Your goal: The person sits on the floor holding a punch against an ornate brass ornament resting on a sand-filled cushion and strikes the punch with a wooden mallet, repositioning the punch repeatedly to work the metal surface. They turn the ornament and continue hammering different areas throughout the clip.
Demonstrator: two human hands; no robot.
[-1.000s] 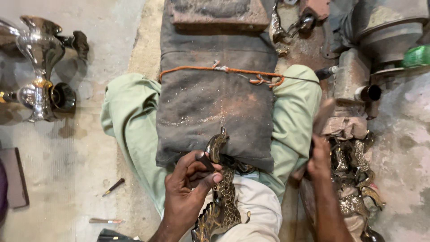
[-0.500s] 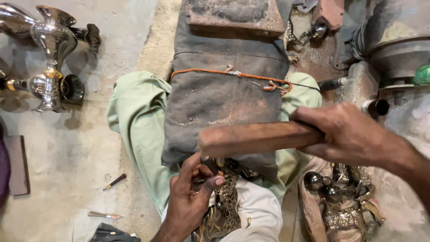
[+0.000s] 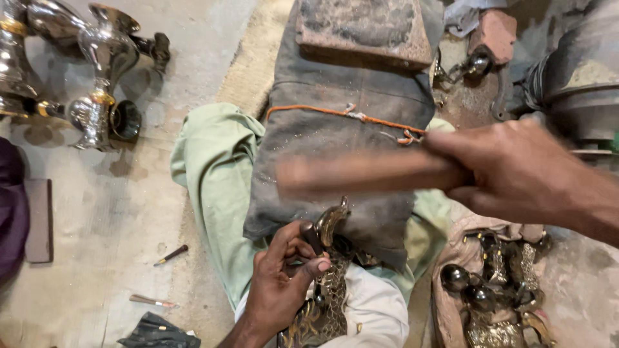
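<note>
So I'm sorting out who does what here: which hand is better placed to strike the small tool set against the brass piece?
The right hand: it grips the wooden mallet raised above. The left hand is busy pinching the small tool on the brass piece.

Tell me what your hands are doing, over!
Left hand pins brass piece and small punch. Right hand grips wooden mallet, raised above. Nothing between.
</note>
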